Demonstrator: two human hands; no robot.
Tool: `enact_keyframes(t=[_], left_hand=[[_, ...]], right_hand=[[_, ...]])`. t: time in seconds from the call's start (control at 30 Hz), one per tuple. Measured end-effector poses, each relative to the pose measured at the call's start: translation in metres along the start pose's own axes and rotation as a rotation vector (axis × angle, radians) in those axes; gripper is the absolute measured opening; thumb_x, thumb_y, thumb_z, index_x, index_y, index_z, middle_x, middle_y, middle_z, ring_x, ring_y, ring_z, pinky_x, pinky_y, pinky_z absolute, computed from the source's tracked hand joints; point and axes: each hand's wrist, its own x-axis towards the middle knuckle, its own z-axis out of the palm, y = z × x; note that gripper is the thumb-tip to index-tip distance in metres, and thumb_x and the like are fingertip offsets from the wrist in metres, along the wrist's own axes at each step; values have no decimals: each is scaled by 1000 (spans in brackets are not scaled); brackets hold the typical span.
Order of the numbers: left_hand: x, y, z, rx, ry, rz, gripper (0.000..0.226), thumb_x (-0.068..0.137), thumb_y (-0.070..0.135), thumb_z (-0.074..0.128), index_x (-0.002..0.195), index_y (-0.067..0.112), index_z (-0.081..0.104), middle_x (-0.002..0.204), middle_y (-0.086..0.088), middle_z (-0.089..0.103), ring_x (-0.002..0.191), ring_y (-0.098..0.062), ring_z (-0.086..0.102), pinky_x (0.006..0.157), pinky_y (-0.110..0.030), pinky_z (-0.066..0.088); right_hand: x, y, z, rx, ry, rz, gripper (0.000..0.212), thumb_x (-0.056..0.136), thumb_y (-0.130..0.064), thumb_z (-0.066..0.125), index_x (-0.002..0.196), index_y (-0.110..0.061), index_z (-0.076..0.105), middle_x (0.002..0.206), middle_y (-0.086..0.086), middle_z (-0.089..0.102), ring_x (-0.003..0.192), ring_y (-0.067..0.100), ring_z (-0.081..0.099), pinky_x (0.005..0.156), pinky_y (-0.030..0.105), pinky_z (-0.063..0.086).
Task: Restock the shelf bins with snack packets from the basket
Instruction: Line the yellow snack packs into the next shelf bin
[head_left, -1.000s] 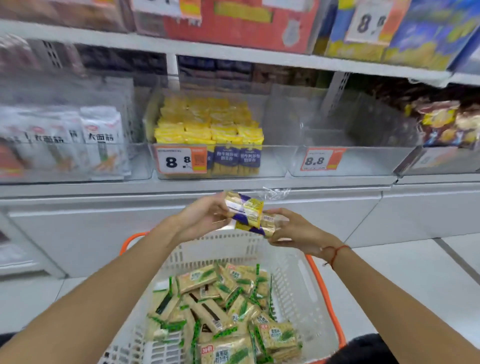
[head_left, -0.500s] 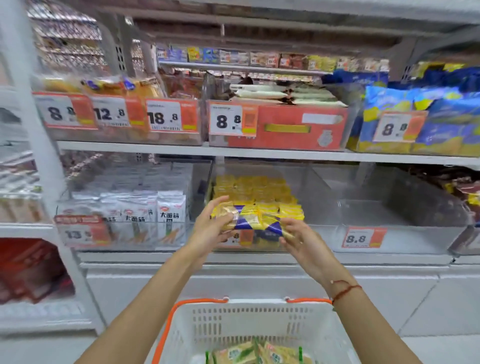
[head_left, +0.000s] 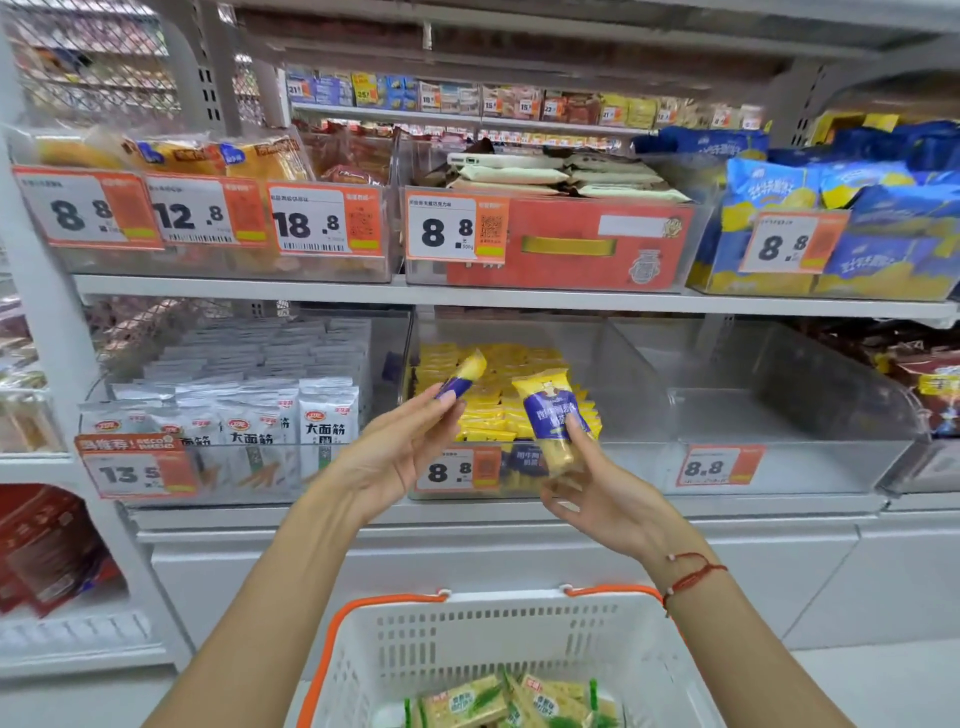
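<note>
Far-left bin (head_left: 218, 447): a clear bin at the left end of the lower shelf (head_left: 467, 506), stocked with white packets (head_left: 327, 415) standing in rows, an orange tag reading 13.5 on its front.
Left hand (head_left: 400, 447): raised in front of the lower shelf, palm turned up, its grip pinched on the blue end of a small packet between thumb and fingertips.
Left packet (head_left: 465, 376): yellow and blue, tilted up and to the right, held just over the front-left corner of the middle bin.
Middle bin (head_left: 519, 467): clear, its 8.8 tag (head_left: 457, 470) on the front wall, part-filled with yellow packets (head_left: 498, 410) of the same kind, piled from front to back.
Right packet (head_left: 553, 415): yellow top, blue band with white lettering, pale biscuit visible through the lower wrapper; upright, in front of the middle bin's front wall.
Right hand (head_left: 597, 493): below and behind that packet, grip clenched round its lower half, thumb across the blue band; a red string bracelet (head_left: 691, 577) on the wrist.
Right bin (head_left: 779, 457): clear, just beside the middle one, another 8.8 tag on its front.
Upper shelf (head_left: 493, 296): bins of orange, red and blue packs with tags 8.8, 12.8, 18.8, 8.8, 8.8 from left to right.
Basket (head_left: 498, 654): white with an orange handle, at the bottom edge below both hands, green-and-tan snack packets (head_left: 519, 704) lying in it.
</note>
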Motion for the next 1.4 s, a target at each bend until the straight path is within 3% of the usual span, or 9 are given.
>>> enact_keyframes(t=[0.17,0.3,0.57,0.7,0.93,1.03,1.2,1.3,1.4], left_hand=[[1,-2,-3,143,-32,-40,67,87,61,45,143,25,36,115,-9,69,107,-17,66,85,-29,56],[3,4,-7,267,-9,-68,73,87,69,29,145,23,30,110,-13,71,102,-21,69,82,-28,57],[23,17,-15,391,148,-40,70,88,66,34,130,12,47,113,-19,67,101,-25,68,76,-28,59],[34,25,-13,334,172,39,60,92,61,33,106,9,60,107,-17,68,98,-22,68,69,-25,59],[48,14,-21,261,323,63,55,91,62,38,96,13,63,91,-10,70,80,-15,65,53,-22,56],[49,14,-23,244,276,96,38,93,50,48,101,15,62,91,-6,71,81,-12,66,64,-23,55],[50,15,-24,263,215,153,19,92,34,59,100,18,64,97,-7,74,94,-15,69,85,-28,54],[50,11,-24,337,206,156,18,90,29,63,105,19,62,105,-6,72,96,-16,70,90,-31,53],[51,8,-23,366,253,164,22,89,23,65,110,18,60,111,-5,69,104,-18,66,87,-29,54]], right_hand=[[9,5,7,75,-10,-45,22,89,-36,61,101,-17,65,80,1,69,73,13,61,72,25,47],[18,7,11,125,-19,-43,20,91,-27,60,106,-14,65,94,5,71,84,15,65,78,26,50],[35,-8,13,-33,-7,-205,23,92,-13,57,112,-4,63,104,14,68,93,25,64,95,35,46],[51,-31,14,-475,190,-372,25,89,-15,64,113,-7,62,98,3,69,83,10,64,68,20,49],[87,-52,28,-1032,-30,-272,24,86,-17,68,86,-19,43,106,7,64,90,16,63,51,13,45],[99,-51,33,-1132,-39,-331,29,84,-17,70,80,-19,41,102,8,65,92,19,66,55,17,48],[104,-46,29,-1266,-46,-423,30,74,-24,80,89,-6,62,94,6,69,89,24,66,74,39,56],[102,-42,34,-1468,-113,-411,23,78,-27,77,86,-16,59,85,-1,64,77,18,60,59,23,46],[103,-49,40,-1487,-165,-364,37,83,-31,72,114,-17,58,108,-1,60,94,16,55,73,24,45]])
